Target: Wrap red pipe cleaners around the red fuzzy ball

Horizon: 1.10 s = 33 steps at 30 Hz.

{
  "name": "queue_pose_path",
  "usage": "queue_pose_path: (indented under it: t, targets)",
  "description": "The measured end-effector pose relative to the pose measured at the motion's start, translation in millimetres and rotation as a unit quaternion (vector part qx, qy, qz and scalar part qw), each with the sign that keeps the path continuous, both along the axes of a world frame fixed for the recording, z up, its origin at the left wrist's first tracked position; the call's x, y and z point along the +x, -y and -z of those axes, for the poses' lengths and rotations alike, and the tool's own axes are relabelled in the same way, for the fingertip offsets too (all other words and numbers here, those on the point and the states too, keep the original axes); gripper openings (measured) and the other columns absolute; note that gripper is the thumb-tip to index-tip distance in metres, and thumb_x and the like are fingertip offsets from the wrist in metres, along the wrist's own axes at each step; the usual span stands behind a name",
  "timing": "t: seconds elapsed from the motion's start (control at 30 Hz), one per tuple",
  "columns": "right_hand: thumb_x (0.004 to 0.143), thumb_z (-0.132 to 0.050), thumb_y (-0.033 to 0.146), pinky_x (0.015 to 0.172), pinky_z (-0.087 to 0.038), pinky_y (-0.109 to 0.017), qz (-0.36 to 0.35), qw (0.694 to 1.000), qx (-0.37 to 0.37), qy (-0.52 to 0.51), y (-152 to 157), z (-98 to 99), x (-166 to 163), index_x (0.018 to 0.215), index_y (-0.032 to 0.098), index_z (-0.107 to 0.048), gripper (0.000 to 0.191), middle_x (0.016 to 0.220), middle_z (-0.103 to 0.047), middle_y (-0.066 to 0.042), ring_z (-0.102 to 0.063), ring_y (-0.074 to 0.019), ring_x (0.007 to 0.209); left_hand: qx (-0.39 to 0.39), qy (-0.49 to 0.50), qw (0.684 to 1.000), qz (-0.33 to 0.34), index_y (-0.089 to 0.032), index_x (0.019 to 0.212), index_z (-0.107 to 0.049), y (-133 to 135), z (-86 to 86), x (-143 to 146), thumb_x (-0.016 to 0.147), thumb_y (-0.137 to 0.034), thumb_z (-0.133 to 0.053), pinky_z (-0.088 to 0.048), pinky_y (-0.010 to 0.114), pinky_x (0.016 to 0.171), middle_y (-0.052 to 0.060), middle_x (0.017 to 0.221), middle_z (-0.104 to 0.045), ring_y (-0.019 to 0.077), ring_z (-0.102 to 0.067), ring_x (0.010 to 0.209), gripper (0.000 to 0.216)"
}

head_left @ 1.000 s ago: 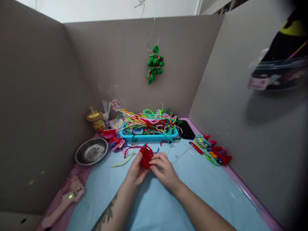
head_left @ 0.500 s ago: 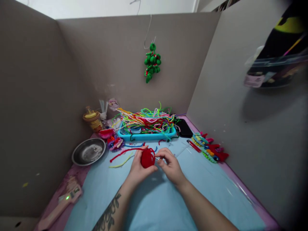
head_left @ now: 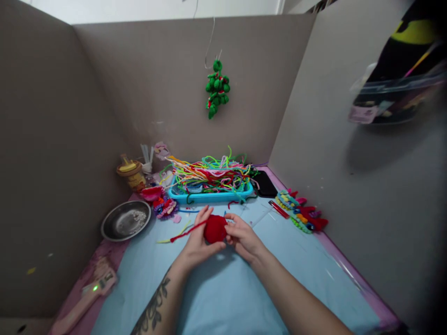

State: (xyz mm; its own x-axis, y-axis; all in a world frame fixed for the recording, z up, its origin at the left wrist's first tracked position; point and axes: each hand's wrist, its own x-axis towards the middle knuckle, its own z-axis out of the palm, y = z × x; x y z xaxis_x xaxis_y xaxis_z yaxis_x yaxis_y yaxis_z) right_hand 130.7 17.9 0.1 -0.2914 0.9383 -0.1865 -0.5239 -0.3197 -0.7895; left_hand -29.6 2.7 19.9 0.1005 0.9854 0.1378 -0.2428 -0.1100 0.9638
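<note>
A red fuzzy ball of wound pipe cleaner (head_left: 214,229) sits between both hands above the light blue mat (head_left: 230,298). My left hand (head_left: 196,242) cups it from the left and below, fingers curled around it. My right hand (head_left: 242,235) pinches its right side. A loose red tail (head_left: 186,231) of the pipe cleaner trails off to the left. Just beyond the hands stands a blue tray (head_left: 213,196) heaped with coloured pipe cleaners (head_left: 209,174).
A metal bowl (head_left: 125,219) holding small white bits is at the left, with a yellow-lidded jar (head_left: 130,173) behind it. A pink glue gun (head_left: 84,300) lies near left. Finished colourful figures (head_left: 301,213) line the right wall, beside a black phone (head_left: 265,184). A green figure (head_left: 216,88) hangs on the cardboard back wall.
The red piece has gone from a loose loop to a rounder ball. Its tail has swung lower to the left. My right hand has closed back onto the ball's right side.
</note>
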Motion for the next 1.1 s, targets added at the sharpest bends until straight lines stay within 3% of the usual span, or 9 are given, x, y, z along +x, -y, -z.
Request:
queue_pose_path:
  t: [0.1, 0.17, 0.3, 0.47, 0.63, 0.8, 0.87, 0.97, 1.1]
  targets:
    - [0.06, -0.072, 0.02, 0.044, -0.038, -0.017, 0.02, 0.999, -0.011, -0.046, -1.4, 1.5, -3.9, 0.094, 0.022, -0.048, 0.042, 0.07, -0.061, 0.004, -0.05, -0.006, 0.045, -0.062, 0.077, 0.995, -0.015, -0.027, 0.128, -0.046, -3.7, 7.0, 0.5, 0.051, -0.009, -0.08, -0.04, 0.036, 0.095, 0.011, 0.141, -0.038, 0.0294, -0.042, 0.124, 0.086]
    - [0.058, -0.072, 0.018, 0.045, -0.041, -0.019, 0.028, 0.999, 0.009, -0.039, -1.0, 1.3, -6.5, 0.094, 0.023, -0.049, 0.043, 0.072, -0.062, 0.003, -0.052, -0.007, 0.047, -0.117, 0.149, 0.982, 0.02, -0.027, 0.132, -0.04, -4.8, 11.6, 2.3, 0.063, -0.021, -0.076, -0.045, 0.036, 0.089, 0.013, 0.135, -0.046, 0.0267, -0.052, 0.114, 0.078]
    - [0.062, -0.068, 0.021, 0.044, -0.038, -0.017, 0.024, 0.998, 0.043, 0.03, 1.8, 0.1, -8.2, 0.093, 0.023, -0.05, 0.036, 0.067, -0.061, 0.004, -0.051, -0.0075, 0.047, -0.199, 0.229, 0.95, 0.071, -0.024, 0.128, -0.045, -6.6, 17.9, 3.0, 0.07, -0.023, -0.071, -0.051, 0.035, 0.076, 0.012, 0.121, -0.059, 0.0243, -0.063, 0.096, 0.064]
    - [0.063, -0.067, 0.02, 0.052, -0.043, -0.021, 0.056, 0.98, 0.151, 0.117, 1.3, 2.4, -5.5, 0.095, 0.023, -0.058, 0.034, 0.087, -0.063, -0.001, -0.053, -0.0094, 0.058, -0.239, 0.257, 0.936, 0.033, -0.019, 0.116, -0.054, -12.3, 22.3, -1.9, 0.072, -0.019, -0.069, -0.054, 0.028, 0.068, 0.01, 0.104, -0.067, 0.0191, -0.067, 0.083, 0.047]
    - [0.062, -0.073, 0.031, 0.072, -0.049, -0.031, 0.08, 0.96, 0.205, 0.174, -3.4, 11.1, -5.2, 0.084, 0.021, -0.066, 0.026, 0.1, -0.061, -0.005, -0.058, -0.0156, 0.075, -0.249, 0.275, 0.928, 0.031, -0.019, 0.117, -0.053, -17.0, 27.6, -2.3, 0.079, -0.015, -0.061, -0.055, 0.026, 0.069, 0.008, 0.097, -0.07, 0.0166, -0.068, 0.077, 0.04]
    - [0.066, -0.07, 0.036, 0.078, -0.048, -0.032, 0.12, 0.95, 0.193, 0.214, -4.4, 17.7, -9.5, 0.07, 0.018, -0.065, 0.02, 0.098, -0.059, -0.007, -0.059, -0.0204, 0.089, -0.286, 0.318, 0.904, -0.006, -0.008, 0.121, -0.05, -22.8, 29.7, -0.8, 0.084, -0.017, -0.054, -0.054, 0.027, 0.079, 0.014, 0.096, -0.07, 0.019, -0.068, 0.086, 0.038]
    - [0.07, -0.068, 0.035, 0.08, -0.047, -0.032, 0.126, 0.951, 0.195, 0.204, -3.6, 20.8, -13.6, 0.073, 0.018, -0.064, 0.018, 0.098, -0.059, -0.007, -0.058, -0.0203, 0.09, -0.278, 0.332, 0.901, -0.015, -0.009, 0.123, -0.048, -21.6, 27.2, 1.1, 0.084, -0.018, -0.055, -0.053, 0.027, 0.081, 0.014, 0.097, -0.069, 0.0187, -0.067, 0.087, 0.041]
    - [0.075, -0.063, 0.033, 0.082, -0.046, -0.033, 0.137, 0.947, 0.209, 0.203, -3.1, 26.2, -19.4, 0.075, 0.018, -0.062, 0.015, 0.092, -0.06, -0.005, -0.059, -0.018, 0.085, -0.203, 0.321, 0.925, -0.023, -0.024, 0.132, -0.038, -14.1, 20.5, 7.2, 0.078, -0.016, -0.063, -0.052, 0.032, 0.082, 0.009, 0.103, -0.068, 0.0185, -0.066, 0.091, 0.06]
    - [0.075, -0.062, 0.029, 0.081, -0.046, -0.031, 0.172, 0.917, 0.24, 0.27, -2.7, 27.0, -20.7, 0.071, 0.018, -0.062, 0.012, 0.091, -0.059, -0.006, -0.057, -0.0194, 0.09, -0.138, 0.231, 0.961, -0.069, -0.034, 0.14, -0.024, -3.4, 12.2, 17.7, 0.066, -0.011, -0.074, -0.05, 0.034, 0.083, -0.001, 0.08, -0.07, 0.0167, -0.068, 0.079, 0.092]
